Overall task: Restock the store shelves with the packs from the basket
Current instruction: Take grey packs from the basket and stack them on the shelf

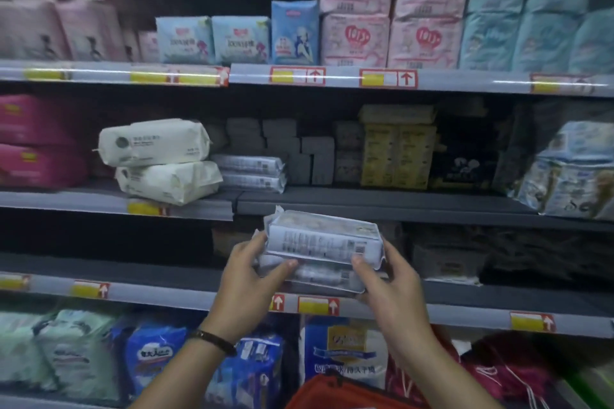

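Note:
A stack of two flat white packs [324, 242] with printed labels hangs in front of the shelving, below the middle shelf [382, 204]. My left hand [247, 279] grips the stack's left end, thumb on the front. My right hand [390, 289] grips its right end. Two matching flat packs [251, 173] lie stacked on the middle shelf, straight above. The red basket's rim [345, 390] shows at the bottom, below my right forearm; what it holds is hidden.
Two cream packs [159, 159] lie stacked left of the matching packs. Grey boxes [299, 149] and yellow boxes [397, 149] stand behind and to the right. The upper shelf [332, 76] carries pink and blue packs. Blue packs [252, 372] fill the bottom shelf.

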`<state>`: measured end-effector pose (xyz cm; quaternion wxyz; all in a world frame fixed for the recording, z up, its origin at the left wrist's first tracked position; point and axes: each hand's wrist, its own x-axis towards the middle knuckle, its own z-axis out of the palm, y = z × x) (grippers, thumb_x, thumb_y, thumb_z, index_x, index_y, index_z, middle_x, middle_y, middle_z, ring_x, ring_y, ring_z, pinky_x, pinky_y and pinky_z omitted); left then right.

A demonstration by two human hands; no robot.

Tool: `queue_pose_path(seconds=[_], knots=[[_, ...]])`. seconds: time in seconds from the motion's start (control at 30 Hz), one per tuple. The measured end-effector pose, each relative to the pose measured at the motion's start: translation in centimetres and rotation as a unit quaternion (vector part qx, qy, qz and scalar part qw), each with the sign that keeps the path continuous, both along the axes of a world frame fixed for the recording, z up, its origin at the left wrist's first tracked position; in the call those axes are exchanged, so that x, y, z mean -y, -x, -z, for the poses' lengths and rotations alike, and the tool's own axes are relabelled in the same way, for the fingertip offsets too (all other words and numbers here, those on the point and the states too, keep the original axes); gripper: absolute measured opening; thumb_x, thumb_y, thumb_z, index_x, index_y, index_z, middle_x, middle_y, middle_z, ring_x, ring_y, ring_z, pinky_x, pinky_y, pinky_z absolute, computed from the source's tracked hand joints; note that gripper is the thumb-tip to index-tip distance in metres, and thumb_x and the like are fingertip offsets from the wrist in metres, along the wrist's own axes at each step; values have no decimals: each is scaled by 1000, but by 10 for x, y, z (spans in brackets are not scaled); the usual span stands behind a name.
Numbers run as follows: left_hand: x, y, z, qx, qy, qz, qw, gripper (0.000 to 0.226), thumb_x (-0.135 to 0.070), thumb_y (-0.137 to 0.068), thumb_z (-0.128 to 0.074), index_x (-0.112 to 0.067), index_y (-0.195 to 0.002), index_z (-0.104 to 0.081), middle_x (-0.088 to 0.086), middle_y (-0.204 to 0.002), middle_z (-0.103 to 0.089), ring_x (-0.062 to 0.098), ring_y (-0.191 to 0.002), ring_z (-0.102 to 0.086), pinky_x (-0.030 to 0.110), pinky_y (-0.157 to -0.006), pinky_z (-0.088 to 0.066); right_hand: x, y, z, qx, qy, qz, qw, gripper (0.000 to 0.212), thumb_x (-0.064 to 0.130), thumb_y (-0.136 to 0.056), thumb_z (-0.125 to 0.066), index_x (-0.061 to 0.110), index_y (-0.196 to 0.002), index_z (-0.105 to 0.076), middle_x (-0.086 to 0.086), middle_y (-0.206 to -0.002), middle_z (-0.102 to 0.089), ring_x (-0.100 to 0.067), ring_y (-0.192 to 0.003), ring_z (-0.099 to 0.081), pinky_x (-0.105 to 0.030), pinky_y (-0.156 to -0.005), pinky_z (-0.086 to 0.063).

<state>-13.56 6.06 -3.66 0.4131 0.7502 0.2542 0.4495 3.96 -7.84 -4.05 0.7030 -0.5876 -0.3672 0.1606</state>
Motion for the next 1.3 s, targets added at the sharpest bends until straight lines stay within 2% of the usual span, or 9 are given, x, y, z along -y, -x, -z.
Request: queue_pose_path(seconds=[0.1, 0.2, 0.37, 0.5, 0.57, 0.73, 0.93, 1.13, 1.3], knots=[[-12, 5, -25, 18, -41, -50, 998, 45, -30, -89, -80, -42, -129, -62, -15, -119, -67, 1, -110, -67, 21, -89, -58, -21, 8, -23, 31, -7, 5, 999, 49, 38, -99, -71, 35, -146, -59, 14, -124, -74, -12, -112, -72, -51, -97, -61], [-21, 7, -52, 35, -62, -96, 993, 54, -27, -85, -84, -34, -129, -54, -22, -114, -70, -14, -104, -65, 7, -82, -53, -41, 18, -49, 74, -19, 25, 997, 32, 30, -96, -76, 31, -126, -65, 15, -111, -72, -4, -104, -68, -31, -87, -59], [-50, 3, -84, 71, -86, -141, 984, 64, -27, -83, -87, -39, -128, -42, -17, -117, -70, -7, -104, -68, 17, -85, -57, -95, 25, -87, 150, -23, 102, 983, 31, 43, -87, -83, 35, -96, -54, 5, -103, -69, -12, -93, -68, -34, -72, -58], [-86, -4, -111, 79, -117, -204, 969, 69, -27, -84, -86, -37, -120, -28, -5, -116, -64, 15, -103, -68, 22, -78, -55, -140, 27, -121, 188, -38, 126, 973, 31, 38, -93, -78, 24, -94, -50, -1, -104, -60, -8, -88, -59, -21, -66, -43], [-105, -10, -123, 74, -132, -226, 962, 65, -27, -84, -85, -37, -116, -28, -2, -114, -61, 20, -102, -66, 23, -74, -56, -164, 29, -133, 186, -42, 125, 974, 27, 35, -97, -74, 22, -97, -51, -1, -108, -57, -6, -90, -57, -23, -69, -47], [-144, -25, -141, -18, -215, -260, 941, 37, -34, -93, -74, -32, -126, -57, -8, -116, -66, 14, -112, -52, 31, -87, -49, -220, 31, -149, 171, -43, 147, 973, 19, 30, -104, -65, 16, -101, -52, -2, -111, -49, -6, -83, -54, -16, -68, -46], [-181, -40, -137, -183, -268, -358, 875, 40, -35, -103, -58, -24, -141, -54, 14, -145, -47, 30, -130, -49, 40, -90, -54, -266, 19, -150, 236, 32, 141, 961, 20, 33, -109, -54, 16, -100, -48, -4, -106, -52, -6, -76, -51, -18, -57, -37], [-177, -43, -137, -348, -369, -411, 758, 36, -23, -92, -67, -19, -128, -61, 13, -135, -53, 33, -102, -57, 40, -80, -48, -269, 9, -150, 269, 75, 141, 950, 23, 40, -107, -56, 20, -98, -50, 1, -101, -54, -10, -77, -54, -27, -59, -43], [-177, -47, -149, -368, -349, -394, 766, 33, -8, -99, -59, -14, -129, -48, 7, -137, -51, 26, -95, -72, 33, -63, -47, -266, 6, -158, 256, 79, 77, 960, 25, 44, -106, -57, 22, -94, -53, -1, -99, -63, -14, -82, -63, -27, -60, -49]])
